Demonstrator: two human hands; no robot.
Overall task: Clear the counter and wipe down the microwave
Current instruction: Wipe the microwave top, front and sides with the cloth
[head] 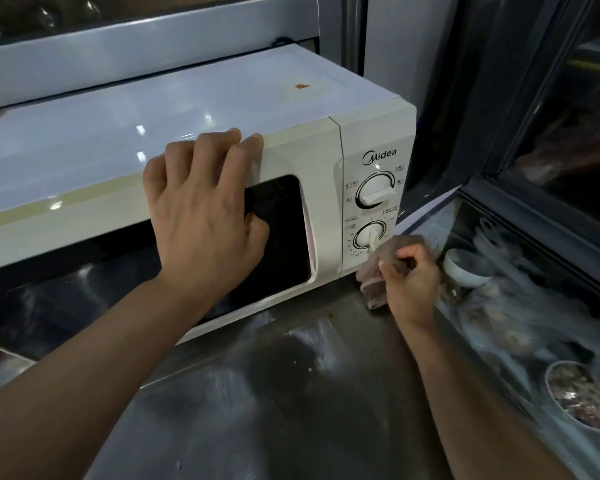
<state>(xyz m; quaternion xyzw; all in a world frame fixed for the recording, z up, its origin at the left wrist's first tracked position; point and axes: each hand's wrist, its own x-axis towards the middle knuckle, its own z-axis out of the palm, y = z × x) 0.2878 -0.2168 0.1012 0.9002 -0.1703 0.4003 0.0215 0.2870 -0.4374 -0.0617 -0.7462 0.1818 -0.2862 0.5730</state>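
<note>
A white microwave (194, 140) stands on a steel table (291, 393), its door shut and its control panel with two dials at the right end. The left hand (205, 216) lies on the top front edge of the door, fingers spread and hooked over the rim, thumb down against the dark window. The right hand (411, 278) is at the lower right corner of the microwave, its grip curled tight and pinching a bunched pinkish-brown cloth (378, 268), which touches the panel just below the lower dial (369, 235). The upper dial (374, 190) sits above it, under the brand name. To the right, behind glass, a small white bowl (465, 268) and what may be other dishes show, too blurred to name.
</note>
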